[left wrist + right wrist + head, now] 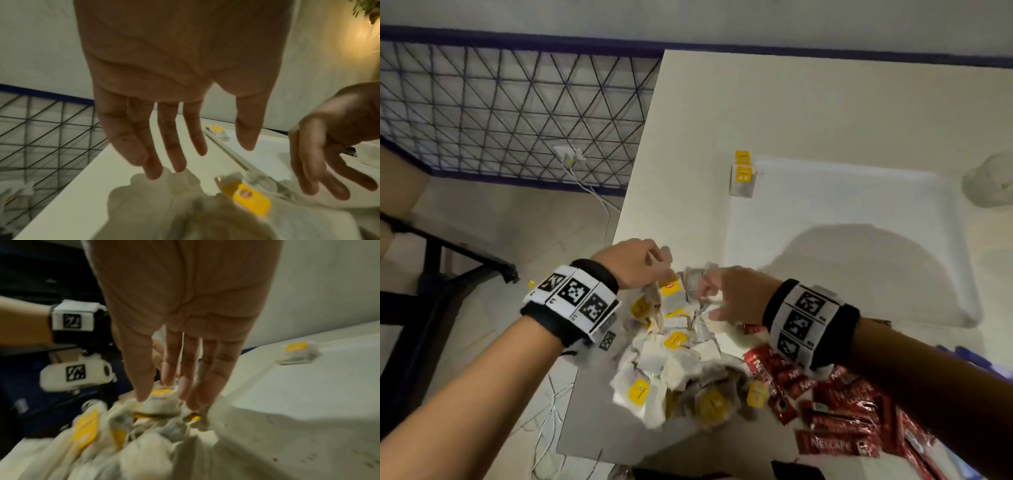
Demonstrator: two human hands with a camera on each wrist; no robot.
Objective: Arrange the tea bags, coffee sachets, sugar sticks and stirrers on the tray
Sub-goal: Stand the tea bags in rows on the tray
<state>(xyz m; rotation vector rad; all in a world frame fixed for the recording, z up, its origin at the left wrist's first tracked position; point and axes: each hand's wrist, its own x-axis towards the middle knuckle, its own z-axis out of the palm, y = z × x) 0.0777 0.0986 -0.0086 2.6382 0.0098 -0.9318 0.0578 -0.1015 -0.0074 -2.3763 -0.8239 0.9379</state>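
A loose pile of tea bags [674, 346] with yellow tags lies at the table's near left corner. My left hand [661, 263] hovers over its far end with straight fingers [174, 154], holding nothing. My right hand [709, 294] reaches down from the right. Its thumb and fingertips [141, 395] touch the top tea bag [162, 398] on either side, not closed on it. Red coffee sachets [835, 411] are scattered under my right forearm. The white tray [859, 205] lies beyond, with a small stack of tea bags [742, 176] at its far left corner.
The table's left edge [633, 178] drops to the floor, where a cable and a wire grid panel [510, 109] stand. A pale rounded object [989, 181] sits right of the tray. Blue items [969, 354] lie at the right edge.
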